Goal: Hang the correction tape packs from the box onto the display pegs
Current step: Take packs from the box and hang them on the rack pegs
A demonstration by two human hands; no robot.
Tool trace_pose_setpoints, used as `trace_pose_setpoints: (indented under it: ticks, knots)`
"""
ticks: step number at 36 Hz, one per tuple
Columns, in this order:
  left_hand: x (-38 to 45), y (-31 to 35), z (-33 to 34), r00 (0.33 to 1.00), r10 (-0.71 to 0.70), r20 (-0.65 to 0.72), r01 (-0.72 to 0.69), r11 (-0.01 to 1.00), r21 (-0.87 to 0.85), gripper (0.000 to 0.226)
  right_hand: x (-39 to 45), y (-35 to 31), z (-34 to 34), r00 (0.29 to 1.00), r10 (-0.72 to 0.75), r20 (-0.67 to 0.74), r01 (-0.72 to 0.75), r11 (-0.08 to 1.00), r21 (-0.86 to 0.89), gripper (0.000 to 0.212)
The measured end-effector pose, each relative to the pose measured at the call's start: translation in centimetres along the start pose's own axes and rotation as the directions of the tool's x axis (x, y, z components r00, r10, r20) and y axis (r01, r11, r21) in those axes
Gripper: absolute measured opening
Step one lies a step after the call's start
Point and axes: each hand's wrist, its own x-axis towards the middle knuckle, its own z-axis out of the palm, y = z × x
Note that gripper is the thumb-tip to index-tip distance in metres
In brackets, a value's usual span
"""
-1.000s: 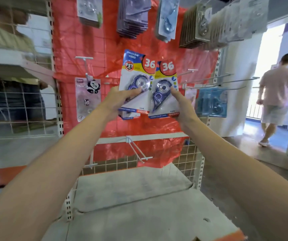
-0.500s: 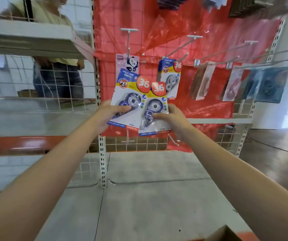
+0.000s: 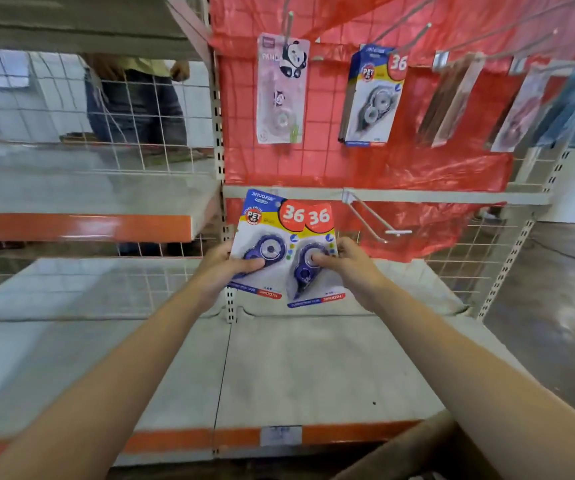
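Note:
My left hand grips a correction tape pack with a blue dispenser and a red "36" badge. My right hand grips a second, matching pack that overlaps the first on its right. Both packs are held in front of the lower rail of the red display grid. A bare double-wire peg sticks out just right of the packs. Higher up, a stack of the same packs hangs on a peg. A cardboard box corner shows at the bottom edge.
A pink panda pack hangs at upper left of the grid, with other blurred packs at upper right. Grey shelves lie below the grid. A person stands behind the wire mesh to the left.
The view has tilted downward and both hands have lowered the two packs from the upper peg row to the lower rail. The box corner has come into view.

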Motion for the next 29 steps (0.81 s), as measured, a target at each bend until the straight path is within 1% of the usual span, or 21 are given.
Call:
trace_pose_setpoints:
  ticks: [1, 3, 4, 6, 7, 8, 9, 10, 11, 14, 15, 17, 23, 27, 29]
  knots:
    - [-0.2, -0.6, 0.1, 1.0, -0.005, -0.002, 0.005, 1.0, -0.002, 0.032, -0.1, 0.5, 0.0, 1.0, 0.008, 0.002, -0.008, 1.0, -0.003, 0.023]
    - [-0.6, -1.6, 0.2, 1.0, -0.019, 0.002, 0.019, 1.0, -0.017, 0.034, -0.5, 1.2, 0.1, 1.0, 0.026, -0.008, -0.026, 1.0, 0.005, 0.021]
    - [-0.7, -2.0, 0.2, 1.0, -0.027, -0.001, 0.027, 0.999, -0.019, 0.035, -0.6, 1.6, 0.1, 0.999, 0.043, -0.02, -0.043, 0.999, 0.005, 0.024]
    - [-1.0, -2.7, 0.4, 0.999, -0.046, -0.019, 0.046, 0.999, -0.011, 0.037, -0.8, 2.0, 0.0, 0.998, 0.062, -0.021, -0.062, 0.998, 0.004, 0.041]
    - [-1.1, -3.0, 0.5, 0.998, -0.057, -0.024, 0.056, 0.998, -0.007, 0.037, -0.8, 2.2, -0.2, 0.998, 0.066, -0.006, -0.066, 0.998, -0.001, 0.043]
    - [-1.3, -3.2, 0.5, 0.997, -0.067, -0.023, 0.067, 0.998, 0.001, 0.036, -0.9, 2.4, -0.3, 0.997, 0.074, 0.003, -0.074, 0.997, 0.0, 0.034]
    - [-1.4, -3.6, 0.6, 0.997, -0.079, -0.018, 0.079, 0.997, 0.015, 0.035, -0.9, 2.7, -0.5, 0.997, 0.078, 0.002, -0.078, 0.997, -0.004, 0.018]
    - [-1.6, -3.9, 0.5, 0.996, -0.09, -0.017, 0.091, 0.995, 0.03, 0.035, -1.1, 3.0, -0.7, 0.996, 0.091, -0.007, -0.091, 0.996, 0.01, 0.011]
    - [-1.7, -4.3, 0.4, 0.994, -0.106, -0.024, 0.107, 0.994, 0.036, 0.035, -1.1, 3.4, -0.9, 0.995, 0.098, -0.028, -0.098, 0.995, 0.017, 0.013]
    - [-1.7, -5.1, 0.1, 0.987, -0.149, -0.055, 0.15, 0.989, 0.013, 0.038, -1.2, 4.2, -1.3, 0.989, 0.13, -0.077, -0.129, 0.991, 0.021, 0.037]
    - [-1.7, -5.2, 0.1, 0.987, -0.152, -0.059, 0.153, 0.988, 0.009, 0.04, -1.2, 4.4, -1.4, 0.987, 0.136, -0.085, -0.134, 0.991, 0.024, 0.041]
    - [-1.6, -5.2, 0.3, 0.987, -0.15, -0.062, 0.15, 0.989, 0.002, 0.04, -1.2, 4.4, -1.4, 0.984, 0.155, -0.089, -0.153, 0.988, 0.025, 0.042]
    - [-1.5, -4.9, 1.5, 0.991, -0.13, -0.018, 0.13, 0.991, -0.019, 0.034, -0.9, 4.4, -1.8, 0.986, 0.143, -0.088, -0.144, 0.99, 0.0, 0.036]
    - [-1.4, -5.5, 2.0, 0.983, -0.175, -0.062, 0.171, 0.983, -0.068, 0.029, -0.9, 4.7, -2.2, 0.985, 0.132, -0.109, -0.132, 0.991, 0.003, 0.036]
    - [-1.3, -6.0, 2.2, 0.975, -0.202, -0.095, 0.195, 0.978, -0.078, 0.03, -0.9, 4.9, -2.5, 0.985, 0.125, -0.12, -0.125, 0.992, 0.012, 0.035]
